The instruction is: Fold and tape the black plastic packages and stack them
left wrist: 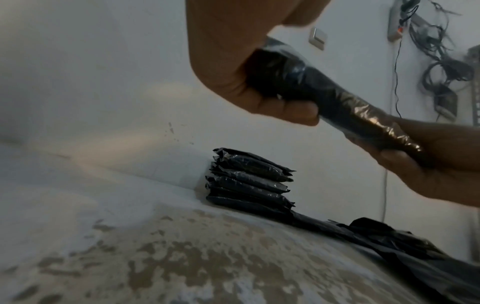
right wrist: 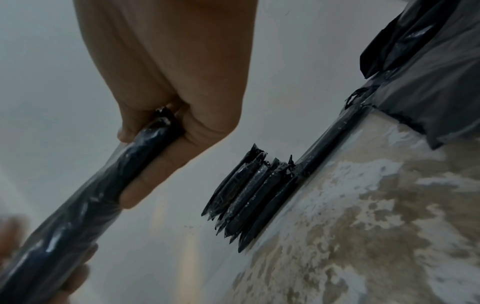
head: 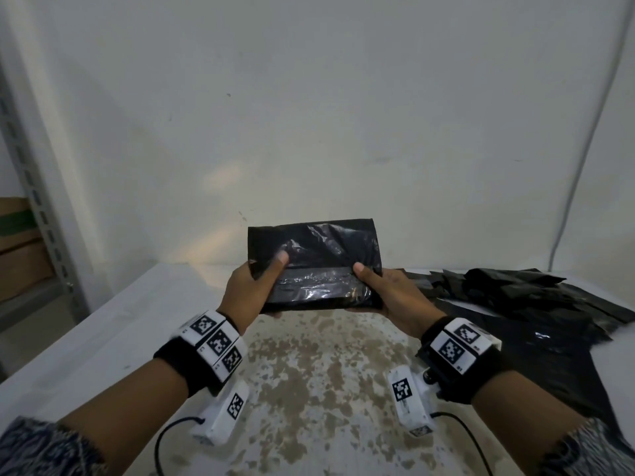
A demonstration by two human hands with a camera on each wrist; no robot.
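I hold a folded black plastic package [head: 314, 255] up above the table in both hands, a strip of clear tape [head: 316, 281] running across its near half. My left hand [head: 256, 286] grips its left end, thumb on top and fingers underneath. My right hand [head: 386, 290] grips the right end the same way. In the left wrist view the package [left wrist: 350, 107] appears edge-on between both hands. A stack of several taped black packages [left wrist: 249, 181] [right wrist: 249, 195] stands on the table against the wall; in the head view the held package hides it.
A heap of loose black plastic bags [head: 515, 297] covers the table's right side. The white table [head: 309, 389] has a worn brown patch in the middle. A metal shelf with cardboard boxes [head: 17, 242] stands at the left. A cable [head: 584, 132] runs down the wall.
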